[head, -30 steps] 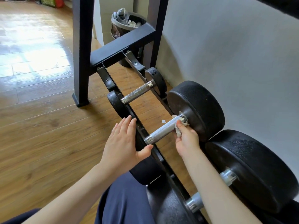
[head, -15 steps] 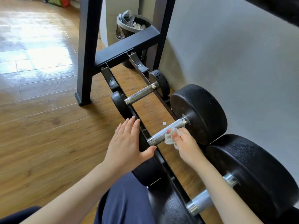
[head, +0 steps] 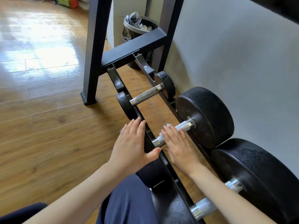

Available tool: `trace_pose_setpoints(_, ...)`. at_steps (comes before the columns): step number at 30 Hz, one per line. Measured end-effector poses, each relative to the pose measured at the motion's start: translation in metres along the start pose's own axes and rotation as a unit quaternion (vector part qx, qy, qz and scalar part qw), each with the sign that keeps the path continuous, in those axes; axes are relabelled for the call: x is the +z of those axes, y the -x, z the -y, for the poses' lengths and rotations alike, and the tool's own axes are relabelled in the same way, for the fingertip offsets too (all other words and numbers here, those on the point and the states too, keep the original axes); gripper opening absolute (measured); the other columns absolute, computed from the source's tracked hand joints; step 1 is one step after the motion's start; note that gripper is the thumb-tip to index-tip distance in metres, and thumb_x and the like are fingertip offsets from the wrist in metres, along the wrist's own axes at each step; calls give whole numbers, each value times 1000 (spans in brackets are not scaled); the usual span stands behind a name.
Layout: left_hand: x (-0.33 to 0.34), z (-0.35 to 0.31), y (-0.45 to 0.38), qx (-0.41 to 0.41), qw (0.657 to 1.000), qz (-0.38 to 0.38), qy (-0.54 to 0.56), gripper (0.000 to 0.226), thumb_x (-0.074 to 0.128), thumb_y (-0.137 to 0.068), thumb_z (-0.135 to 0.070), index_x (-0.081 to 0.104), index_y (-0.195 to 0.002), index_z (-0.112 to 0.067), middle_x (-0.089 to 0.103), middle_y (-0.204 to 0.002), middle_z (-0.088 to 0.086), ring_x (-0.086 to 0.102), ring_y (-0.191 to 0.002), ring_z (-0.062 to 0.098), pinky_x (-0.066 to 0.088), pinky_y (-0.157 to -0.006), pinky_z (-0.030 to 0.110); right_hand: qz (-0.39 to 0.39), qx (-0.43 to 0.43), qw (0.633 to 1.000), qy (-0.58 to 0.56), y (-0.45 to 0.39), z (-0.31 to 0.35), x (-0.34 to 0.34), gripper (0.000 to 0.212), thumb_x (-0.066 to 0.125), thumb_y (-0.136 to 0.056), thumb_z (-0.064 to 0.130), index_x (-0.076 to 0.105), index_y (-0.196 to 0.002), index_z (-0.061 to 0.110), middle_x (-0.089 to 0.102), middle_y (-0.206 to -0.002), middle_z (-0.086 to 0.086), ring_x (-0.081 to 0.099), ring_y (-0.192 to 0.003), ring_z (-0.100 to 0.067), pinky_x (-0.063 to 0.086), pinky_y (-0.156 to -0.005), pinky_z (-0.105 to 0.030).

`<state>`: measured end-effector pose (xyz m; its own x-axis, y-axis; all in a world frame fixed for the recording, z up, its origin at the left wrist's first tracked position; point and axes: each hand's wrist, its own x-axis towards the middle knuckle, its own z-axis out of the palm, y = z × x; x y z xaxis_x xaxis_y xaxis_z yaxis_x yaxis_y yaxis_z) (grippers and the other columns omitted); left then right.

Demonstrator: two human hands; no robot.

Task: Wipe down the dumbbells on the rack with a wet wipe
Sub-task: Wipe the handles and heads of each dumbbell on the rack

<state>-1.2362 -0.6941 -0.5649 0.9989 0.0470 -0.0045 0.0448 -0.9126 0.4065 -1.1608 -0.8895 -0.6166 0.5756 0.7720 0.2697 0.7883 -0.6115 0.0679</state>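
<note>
1. My knees in navy trousers [head: 127, 206] fill the bottom edge, with both bare forearms reaching out over them.
2. Nearest on the rack's low rails [head: 169, 165] lies the largest dumbbell [head: 265, 178]. Its chrome handle passes under my right forearm, and its black far head sits by the wall.
3. My left hand [head: 134, 143] lies flat, fingers straight and together, on the near head of the middle dumbbell [head: 205, 115]. The thumb hooks over the inner edge of that head.
4. My right hand [head: 179, 144] lies on top of the middle dumbbell's knurled handle [head: 184, 126], fingers nearly straight and draped across the bar rather than wrapped round it.
5. The wet wipe [head: 162, 135] is under that hand, pressed against the handle. Only small white bits of it show at my fingertips, near the handle's left end.
6. The two hands are apart, with the front rail between them.
7. The right end of the handle is bare and runs into the big black head beside the grey wall [head: 234, 54].
8. Farther along the rails rests the small dumbbell [head: 145, 94], untouched, its handle crossing both rails.
9. Beyond it stands the rack's black upright frame [head: 95, 46] on the wooden floor [head: 40, 102].
10. Behind the crossbar sits a waste bin [head: 139, 28] lined with a bag and holding crumpled white scraps.
</note>
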Motion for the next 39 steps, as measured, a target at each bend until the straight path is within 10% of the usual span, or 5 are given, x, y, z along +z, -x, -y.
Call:
trace_pose_setpoints(5,0,0,1,1,1000,-2,3,113,2,-61,-78,5,-155,-15,2,-163,4,0,-150,17,-8,-114,26,2,2,999,-38,-17,-26,-24,72,68,-53,-27,64,-118,3,65,-119,-14,60,-114,-30,33,-102,-51)
trace_pose_setpoints(11,1,1,-1,-1,1000,-4,9,113,4,-62,-78,7,-155,-15,4,-163,4,1,-150,17,-7,-115,26,30,-73,997,-21,-18,18,-6,48,36,-79,4,64,-118,1,65,-119,-12,62,-111,-27,47,-93,-46)
trace_pose_setpoints(19,0,1,1,4,1000,-4,9,113,4,-63,-78,6,-155,-13,4,-163,5,1,-150,18,-8,-114,26,-4,5,998,62,-23,4,-15,52,52,-69,-5,65,-118,4,63,-124,-13,59,-116,-32,45,-91,-56)
trace_pose_setpoints(24,1,1,1,5,1000,-6,8,111,5,-66,-78,8,-155,-13,5,-163,5,2,-150,17,-8,-115,25,32,-130,991,11,-22,7,-8,50,70,-69,-6,63,-118,-1,62,-125,-14,58,-117,-30,45,-96,-50)
trace_pose_setpoints(39,2,2,1,8,1000,-9,17,111,7,-65,-78,11,-155,-12,8,-163,6,5,-150,19,-6,-115,26,44,-135,989,-48,1,-1,-15,41,43,-85,1,61,-122,3,58,-130,-11,51,-124,-25,37,-107,-40)
